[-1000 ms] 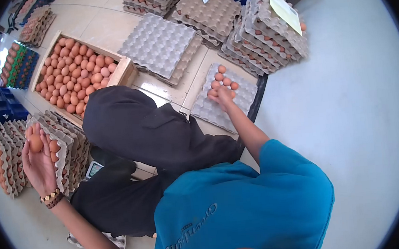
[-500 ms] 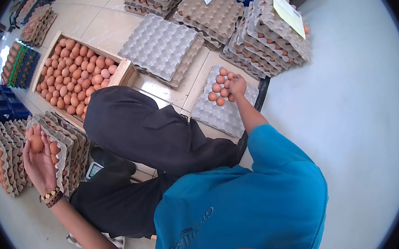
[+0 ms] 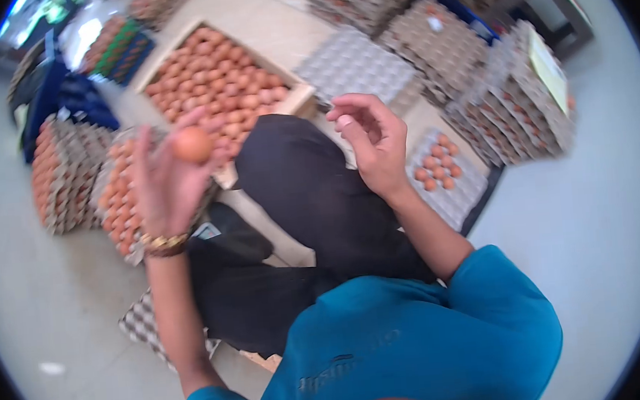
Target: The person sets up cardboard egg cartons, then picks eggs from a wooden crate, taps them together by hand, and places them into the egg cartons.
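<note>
One egg (image 3: 192,145) sits in my spread left hand (image 3: 170,180) near the crate (image 3: 299,101); right of it hangs my empty, half-curled right hand (image 3: 378,141).

"Is anything sharp?"

"Not much: the left hand (image 3: 168,178) and the egg (image 3: 192,144) it grips are motion-smeared; the right hand (image 3: 381,146), across from that grip, is clearer."

"And the light?"

"Bright, fairly even; glare whitens the far background (image 3: 86,39) beyond the grip. Fisheye curvature bends the floor (image 3: 49,296) around it, ending in black corners."
</note>
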A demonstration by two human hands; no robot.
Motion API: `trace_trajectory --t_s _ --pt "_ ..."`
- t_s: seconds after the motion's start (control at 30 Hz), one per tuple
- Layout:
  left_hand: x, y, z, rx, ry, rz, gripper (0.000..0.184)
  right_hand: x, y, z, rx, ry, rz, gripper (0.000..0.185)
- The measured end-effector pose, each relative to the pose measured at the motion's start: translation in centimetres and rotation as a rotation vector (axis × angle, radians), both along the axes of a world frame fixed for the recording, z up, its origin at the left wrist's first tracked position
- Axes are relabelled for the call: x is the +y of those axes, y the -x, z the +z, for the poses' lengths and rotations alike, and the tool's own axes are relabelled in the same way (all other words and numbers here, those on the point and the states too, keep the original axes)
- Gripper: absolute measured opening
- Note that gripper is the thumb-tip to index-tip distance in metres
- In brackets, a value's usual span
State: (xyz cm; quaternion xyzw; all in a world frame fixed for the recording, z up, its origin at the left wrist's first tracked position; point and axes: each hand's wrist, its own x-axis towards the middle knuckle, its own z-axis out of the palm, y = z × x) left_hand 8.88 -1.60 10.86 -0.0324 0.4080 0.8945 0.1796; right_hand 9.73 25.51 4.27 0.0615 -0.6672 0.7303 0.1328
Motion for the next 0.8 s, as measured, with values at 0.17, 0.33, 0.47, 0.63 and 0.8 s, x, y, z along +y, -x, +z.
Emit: trace_trajectory --t_s 0.17,0.33,0.47,0.63,0.8 --pt "0.1 -0.1 0.7 0.037 -0.024 -0.049 0.079 -8.6 2.5 6.5 0.427 -0.620 0.306 0.044" --pt "-0.3 -0.6 0.0 -0.017 0.019 0.060 0.081 -11.6 3.0 5.7 0.411 -0.839 0.369 0.044" --pt "-0.3 -1.0 0.2 0.046 0.039 -0.112 0.078 -8.3 4.7 4.0 0.382 -0.469 0.350 0.040" --pt "-2.6 -0.5 1.2 0.101 0.160 0.129 0.069 4.3 6.8 -4.1 -0.269 0.061 0.007 0.040" --pt "-7.1 -1.0 -0.2 0.077 0.070 0.249 0.060 20.3 2.2 -20.1 -0.770 -0.143 -0.594 0.038"
